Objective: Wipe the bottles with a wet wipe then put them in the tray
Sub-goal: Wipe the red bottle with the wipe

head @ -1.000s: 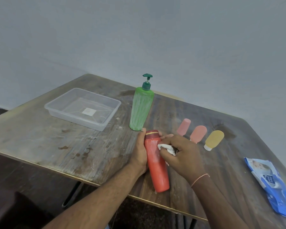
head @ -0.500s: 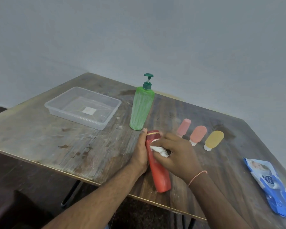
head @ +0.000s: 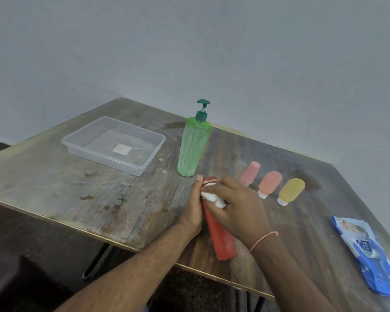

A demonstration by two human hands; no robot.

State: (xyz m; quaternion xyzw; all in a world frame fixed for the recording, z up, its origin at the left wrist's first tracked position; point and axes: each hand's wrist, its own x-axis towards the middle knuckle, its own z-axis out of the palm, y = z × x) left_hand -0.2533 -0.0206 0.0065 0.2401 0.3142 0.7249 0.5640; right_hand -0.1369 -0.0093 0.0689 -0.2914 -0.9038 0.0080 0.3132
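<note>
on table [head: 54,188], left hand [head: 193,210] grips red bottle [head: 221,235]; right hand [head: 239,208] pinches wipe [head: 212,198].

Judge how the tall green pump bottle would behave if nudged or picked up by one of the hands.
The green pump bottle stands upright, tall on a narrow base, so a push high up would probably tip it. Its round body would likely roll once down. It looks like translucent plastic, so probably stiff and not fragile; its fill level cannot be told.

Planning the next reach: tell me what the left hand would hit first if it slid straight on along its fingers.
Probably the green pump bottle, standing just beyond the left hand; depth is hard to judge.
</note>
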